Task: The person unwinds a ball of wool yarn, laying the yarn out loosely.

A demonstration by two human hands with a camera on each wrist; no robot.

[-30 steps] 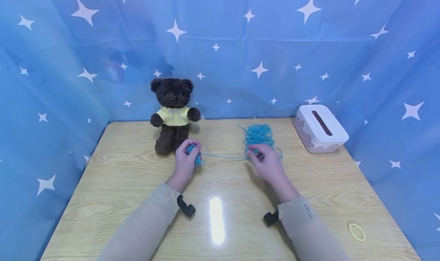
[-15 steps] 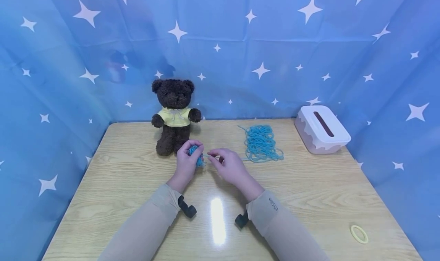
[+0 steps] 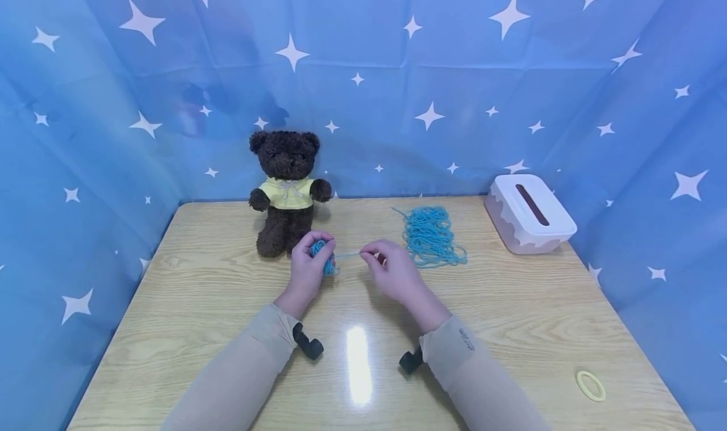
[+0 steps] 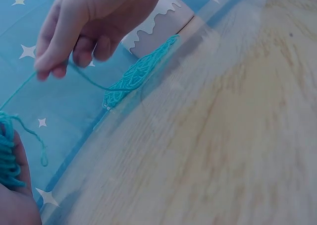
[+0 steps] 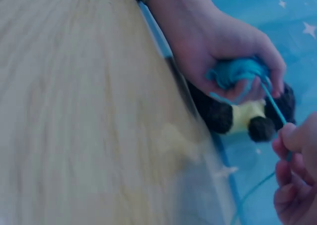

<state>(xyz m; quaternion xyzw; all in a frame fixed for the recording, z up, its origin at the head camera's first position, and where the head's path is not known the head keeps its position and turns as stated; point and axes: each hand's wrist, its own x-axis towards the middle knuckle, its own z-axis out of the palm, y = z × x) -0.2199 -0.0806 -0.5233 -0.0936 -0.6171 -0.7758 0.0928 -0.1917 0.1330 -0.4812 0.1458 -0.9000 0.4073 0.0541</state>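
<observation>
My left hand (image 3: pixel 307 264) grips a small wound bundle of blue yarn (image 5: pixel 239 71), fingers curled round it, in front of the teddy bear. A loose tail of yarn dangles from the bundle in the left wrist view. To its right, my right hand (image 3: pixel 393 268) pinches the strand (image 4: pixel 20 90) between thumb and forefinger, and that strand runs taut to the bundle. From the right fingers the yarn droops back to a loose, zigzag pile of blue yarn (image 3: pixel 430 232) lying on the table behind the right hand.
A dark brown teddy bear (image 3: pixel 285 166) in a yellow top stands at the back left of the wooden table (image 3: pixel 187 305). A white-topped tissue box (image 3: pixel 531 210) sits at the back right. Near the front right lies a pale yellow ring (image 3: pixel 591 386). Blue star-patterned curtains surround the table.
My right hand moved left from the yarn pile to close beside the bundle, then slightly back right, still pinching the strand. The left hand stays nearly in place with the bundle.
</observation>
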